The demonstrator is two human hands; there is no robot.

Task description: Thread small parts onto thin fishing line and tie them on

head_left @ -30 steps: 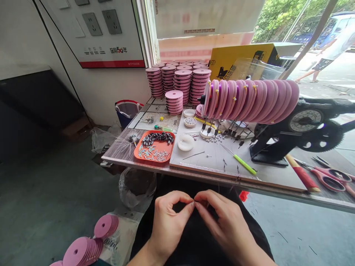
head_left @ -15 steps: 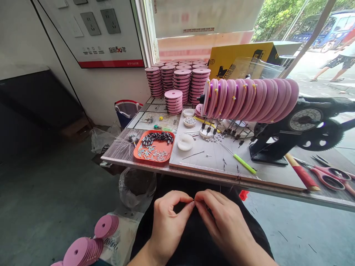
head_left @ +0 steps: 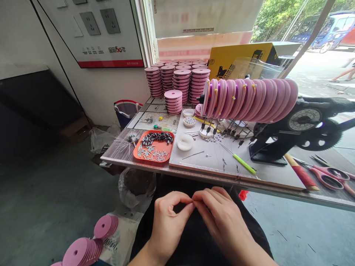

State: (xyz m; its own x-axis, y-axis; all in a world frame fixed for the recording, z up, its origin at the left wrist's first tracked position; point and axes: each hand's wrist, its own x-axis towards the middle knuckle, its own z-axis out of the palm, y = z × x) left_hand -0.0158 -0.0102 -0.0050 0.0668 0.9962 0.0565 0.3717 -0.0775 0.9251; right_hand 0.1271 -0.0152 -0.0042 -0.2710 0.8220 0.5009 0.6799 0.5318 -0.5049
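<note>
Over the lap, just below the table's front edge, my left hand (head_left: 171, 218) and my right hand (head_left: 219, 214) meet at their fingertips. Thumb and forefinger of each are pinched together; whatever they hold is too small or hidden to make out. The nearest things on the table are a white board (head_left: 199, 167) and an orange tray (head_left: 134, 157) of black beads, light blue tubes and small silvery pieces. A green-handled needle tool (head_left: 244, 164) lies on the board beside a white ring (head_left: 185, 142) and a small dish of white beads (head_left: 189, 121).
A black winding machine (head_left: 271, 144) carries a row of pink discs (head_left: 249, 99) at the right. Stacked pink spools (head_left: 173, 101) stand behind, near a yellow box (head_left: 238, 55). Pink-handled scissors (head_left: 330, 177) lie at the right; more discs (head_left: 80, 251) sit low left.
Both hands keep the same pinch, with the right fingers shifted very slightly left. Outside the window, a person has moved toward the right edge. The things on the table stay put.
</note>
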